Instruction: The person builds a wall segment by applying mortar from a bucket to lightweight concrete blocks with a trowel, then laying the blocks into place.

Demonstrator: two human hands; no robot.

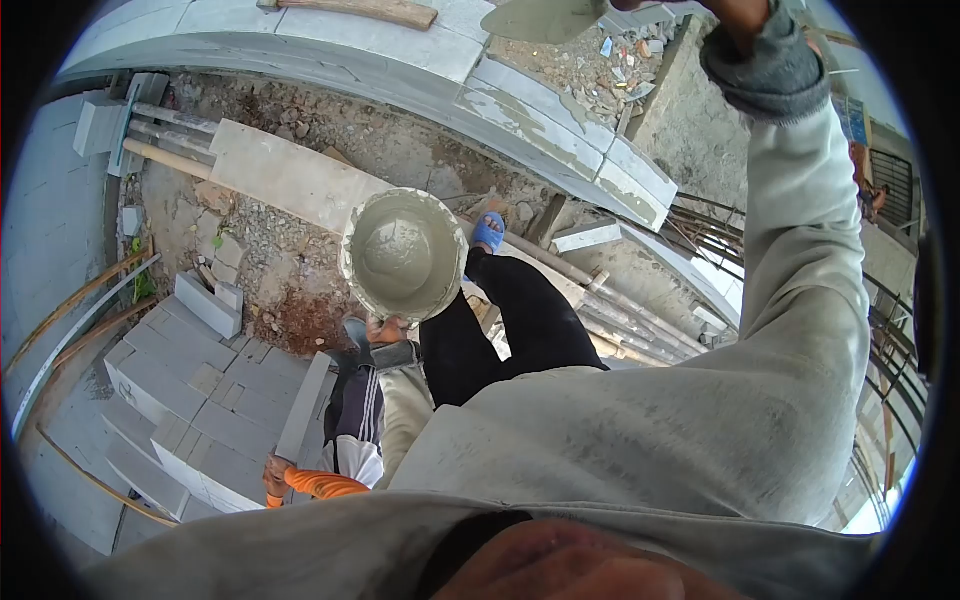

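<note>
My left hand grips the near rim of a round bucket, held in front of my legs. Wet grey mortar lies inside it and coats its walls. At the top edge of the view, my right hand is partly cut off. It is closed on a trowel, whose blade carries grey mortar. Below the trowel runs a wall of pale blocks, with wet mortar spread over part of its top.
A wooden-handled tool lies on the wall. A plank and poles form the walkway under my feet. At lower left, a co-worker's hand touches a block beside stacked blocks. Rebar sticks out at right.
</note>
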